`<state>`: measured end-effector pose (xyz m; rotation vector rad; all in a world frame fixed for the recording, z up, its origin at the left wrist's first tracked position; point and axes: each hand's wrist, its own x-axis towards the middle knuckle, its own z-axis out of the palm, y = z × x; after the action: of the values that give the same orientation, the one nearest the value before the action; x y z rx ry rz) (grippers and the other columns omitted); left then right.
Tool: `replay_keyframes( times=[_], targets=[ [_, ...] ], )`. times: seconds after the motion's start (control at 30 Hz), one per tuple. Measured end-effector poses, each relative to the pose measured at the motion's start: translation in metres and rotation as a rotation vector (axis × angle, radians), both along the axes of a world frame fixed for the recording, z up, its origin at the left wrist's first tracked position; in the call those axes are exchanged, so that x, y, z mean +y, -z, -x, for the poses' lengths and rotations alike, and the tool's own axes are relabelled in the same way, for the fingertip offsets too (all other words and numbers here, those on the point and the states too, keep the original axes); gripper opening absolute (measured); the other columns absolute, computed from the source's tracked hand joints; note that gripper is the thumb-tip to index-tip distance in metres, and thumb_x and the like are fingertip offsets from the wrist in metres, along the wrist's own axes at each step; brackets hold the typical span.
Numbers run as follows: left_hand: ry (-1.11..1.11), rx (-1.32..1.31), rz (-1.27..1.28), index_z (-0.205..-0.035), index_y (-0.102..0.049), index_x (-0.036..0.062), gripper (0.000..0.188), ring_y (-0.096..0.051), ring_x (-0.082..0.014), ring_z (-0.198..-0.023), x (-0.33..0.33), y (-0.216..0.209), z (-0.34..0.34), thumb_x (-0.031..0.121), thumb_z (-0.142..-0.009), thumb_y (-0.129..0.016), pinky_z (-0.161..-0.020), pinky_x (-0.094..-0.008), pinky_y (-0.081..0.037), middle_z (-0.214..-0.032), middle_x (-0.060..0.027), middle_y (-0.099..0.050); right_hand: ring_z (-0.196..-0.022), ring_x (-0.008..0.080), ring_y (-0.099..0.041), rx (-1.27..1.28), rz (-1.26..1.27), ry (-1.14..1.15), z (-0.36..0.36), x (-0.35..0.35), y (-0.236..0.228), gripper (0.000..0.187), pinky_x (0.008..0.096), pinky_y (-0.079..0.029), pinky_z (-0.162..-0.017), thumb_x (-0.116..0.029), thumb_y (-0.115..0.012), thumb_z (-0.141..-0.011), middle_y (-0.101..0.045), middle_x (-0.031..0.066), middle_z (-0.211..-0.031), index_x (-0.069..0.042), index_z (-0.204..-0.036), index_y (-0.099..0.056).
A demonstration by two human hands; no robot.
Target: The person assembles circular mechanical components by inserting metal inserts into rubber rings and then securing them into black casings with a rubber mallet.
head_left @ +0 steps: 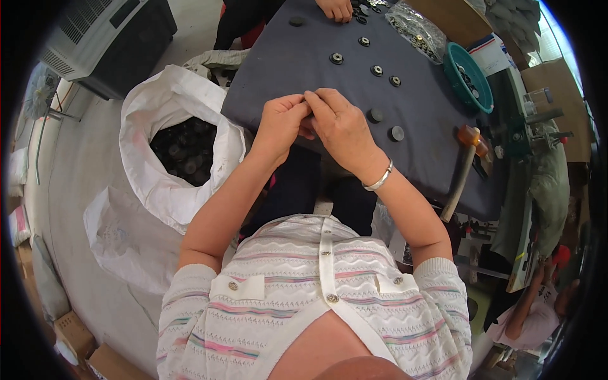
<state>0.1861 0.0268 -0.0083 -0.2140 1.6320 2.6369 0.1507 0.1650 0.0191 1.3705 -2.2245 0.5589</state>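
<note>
My left hand (282, 122) and my right hand (342, 130) meet at the near edge of the dark-covered table (285, 69). Their thumbs and fingertips are pinched together, and whatever lies between them is hidden by the fingers. Just right of my right hand rest two plain black discs, one (375, 115) close by and a second (397, 133) a little farther right. Beyond my hands are several round black pieces with pale metal centres, among them one piece (336, 58) straight ahead and another (395, 81) to its right.
A white sack (136, 139) full of black round pieces stands left of the table. To the right lie a hammer (459, 183) and a teal basket (451, 63) holding small parts. A clear bag (415, 28) sits at the back, near another person's hand (335, 9). Someone else (529, 316) is at lower right.
</note>
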Motion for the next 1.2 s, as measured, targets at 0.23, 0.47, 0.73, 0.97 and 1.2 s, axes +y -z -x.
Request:
replay_keyframes(
  times=[0.23, 0.47, 0.73, 0.97, 1.2],
  targets=[
    [-0.215, 0.183, 0.256, -0.095, -0.064, -0.0018, 0.021, -0.062, -0.0137, -0.061, 0.002, 0.037, 0.041, 0.017, -0.089, -0.058, -0.056, -0.0261, -0.048, -0.076, -0.0062, -0.065, -0.085, 0.0335, -0.061, -0.162, -0.006, 0.105, 0.061, 0.022, -0.011, 0.034, 0.039, -0.051, -0.073, -0.007, -0.065, -0.076, -0.06, 0.0169, -0.094, 0.0, -0.108, -0.057],
    [-0.475, 0.458, 0.876, -0.092, -0.063, 0.0027, 0.016, -0.063, -0.0264, -0.061, 0.009, 0.049, 0.046, 0.009, -0.078, -0.064, -0.058, -0.0341, -0.05, -0.076, -0.0103, -0.064, -0.083, 0.0315, -0.063, -0.345, -0.203, 0.245, 0.162, 0.03, 0.005, 0.034, 0.0384, -0.049, -0.075, -0.009, -0.065, -0.079, -0.065, 0.0172, -0.096, -0.003, -0.112, -0.061],
    [-0.502, 0.511, 0.952, -0.088, -0.062, 0.0039, 0.012, -0.062, -0.0281, -0.062, 0.008, 0.051, 0.047, 0.005, -0.075, -0.063, -0.057, -0.0357, -0.05, -0.078, -0.0103, -0.064, -0.094, 0.0334, -0.061, -0.325, -0.322, 0.242, 0.187, 0.016, 0.019, 0.03, 0.0401, -0.048, -0.084, -0.011, -0.064, -0.082, -0.065, 0.0158, -0.098, -0.003, -0.111, -0.062],
    [-0.501, 0.511, 0.973, -0.087, -0.062, 0.0043, 0.013, -0.062, -0.0285, -0.061, 0.009, 0.052, 0.048, 0.004, -0.074, -0.062, -0.056, -0.0358, -0.05, -0.078, -0.0095, -0.063, -0.091, 0.0327, -0.061, -0.263, -0.397, 0.207, 0.193, 0.015, 0.02, 0.031, 0.0377, -0.047, -0.083, -0.01, -0.064, -0.081, -0.064, 0.0155, -0.098, -0.004, -0.111, -0.063],
    [-0.531, 0.557, 0.973, -0.086, -0.062, 0.0014, 0.012, -0.062, -0.0231, -0.058, 0.009, 0.053, 0.05, -0.002, -0.075, -0.062, -0.053, -0.03, -0.047, -0.072, -0.0107, -0.062, -0.088, 0.0281, -0.064, -0.418, -0.381, 0.173, 0.201, 0.015, 0.012, 0.033, 0.0341, -0.049, -0.08, -0.008, -0.064, -0.082, -0.066, 0.0147, -0.1, -0.002, -0.114, -0.062]
  ],
)
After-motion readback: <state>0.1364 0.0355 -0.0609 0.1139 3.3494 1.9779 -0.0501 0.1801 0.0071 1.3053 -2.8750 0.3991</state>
